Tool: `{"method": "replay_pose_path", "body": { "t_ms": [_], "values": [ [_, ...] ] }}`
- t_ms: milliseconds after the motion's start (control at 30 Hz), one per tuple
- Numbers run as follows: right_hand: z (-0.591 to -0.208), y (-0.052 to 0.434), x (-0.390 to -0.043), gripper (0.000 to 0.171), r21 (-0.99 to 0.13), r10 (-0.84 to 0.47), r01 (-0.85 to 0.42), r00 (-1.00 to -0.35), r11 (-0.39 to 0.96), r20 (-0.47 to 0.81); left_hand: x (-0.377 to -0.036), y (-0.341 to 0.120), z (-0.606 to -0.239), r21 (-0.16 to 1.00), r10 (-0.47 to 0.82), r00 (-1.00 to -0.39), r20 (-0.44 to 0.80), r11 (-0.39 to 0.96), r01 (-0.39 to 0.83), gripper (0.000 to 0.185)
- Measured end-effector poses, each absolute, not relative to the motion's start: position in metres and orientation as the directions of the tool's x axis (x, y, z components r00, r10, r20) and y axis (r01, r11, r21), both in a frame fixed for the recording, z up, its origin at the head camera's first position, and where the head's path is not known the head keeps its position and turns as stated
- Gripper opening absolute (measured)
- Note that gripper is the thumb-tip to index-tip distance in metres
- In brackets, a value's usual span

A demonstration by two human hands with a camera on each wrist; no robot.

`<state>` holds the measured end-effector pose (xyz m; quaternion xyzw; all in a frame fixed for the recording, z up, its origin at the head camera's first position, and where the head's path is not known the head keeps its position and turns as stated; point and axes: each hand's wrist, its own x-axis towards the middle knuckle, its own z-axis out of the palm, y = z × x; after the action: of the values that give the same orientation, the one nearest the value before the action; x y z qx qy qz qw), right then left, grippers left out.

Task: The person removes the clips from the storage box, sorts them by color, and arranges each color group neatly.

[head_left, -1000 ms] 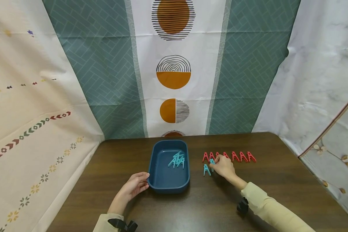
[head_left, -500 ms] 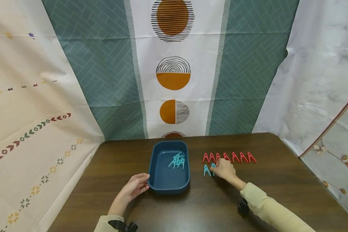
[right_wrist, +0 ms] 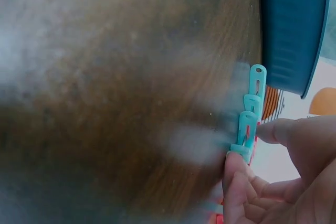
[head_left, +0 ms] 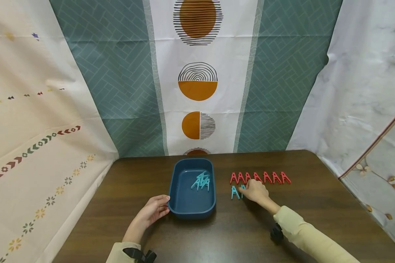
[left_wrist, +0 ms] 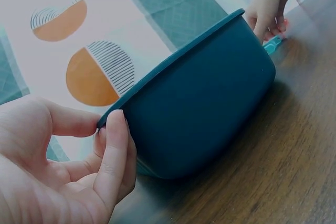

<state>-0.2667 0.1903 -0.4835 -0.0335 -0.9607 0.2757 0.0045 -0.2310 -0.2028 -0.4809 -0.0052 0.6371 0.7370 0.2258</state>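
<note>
My left hand (head_left: 155, 210) pinches the near left rim of a dark blue plastic tub (head_left: 191, 209); the left wrist view shows the thumb and fingers (left_wrist: 116, 150) on either side of that rim. A small pile of turquoise clothespins (head_left: 202, 181) lies inside the tub. On the table to the right, my right hand (head_left: 256, 191) holds a turquoise clothespin (right_wrist: 247, 129) between thumb and fingers, partly hidden by the hand in the head view. Beside it, on the tub side, another turquoise clothespin (head_left: 235, 192) lies flat.
Several red clothespins (head_left: 266, 177) form a row just behind the turquoise ones. All of this is on a dark brown wooden table (head_left: 145, 175). Patterned cloth (head_left: 131, 138) hangs behind the table's far edge and along both sides.
My right hand has brought its turquoise clothespin slightly toward me, away from the red row, and beside the other turquoise one. The left hand and tub have stayed put.
</note>
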Motion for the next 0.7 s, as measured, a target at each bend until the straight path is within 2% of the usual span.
{"method": "replay_pose_path", "body": {
  "t_ms": [467,700],
  "values": [
    [-0.480,0.188,-0.269,0.052,-0.500,0.070,0.075,-0.997,0.863,-0.028,-0.231,-0.202,-0.480,0.937,0.319,-0.901,-0.296,-0.089,-0.339,0.008],
    [-0.473,0.188,-0.271,0.050,-0.490,0.065,0.035,-0.997,0.871,0.044,-0.231,-0.203,-0.480,0.937,0.325,-0.899,-0.293,-0.089,-0.337,0.009]
  ]
}}
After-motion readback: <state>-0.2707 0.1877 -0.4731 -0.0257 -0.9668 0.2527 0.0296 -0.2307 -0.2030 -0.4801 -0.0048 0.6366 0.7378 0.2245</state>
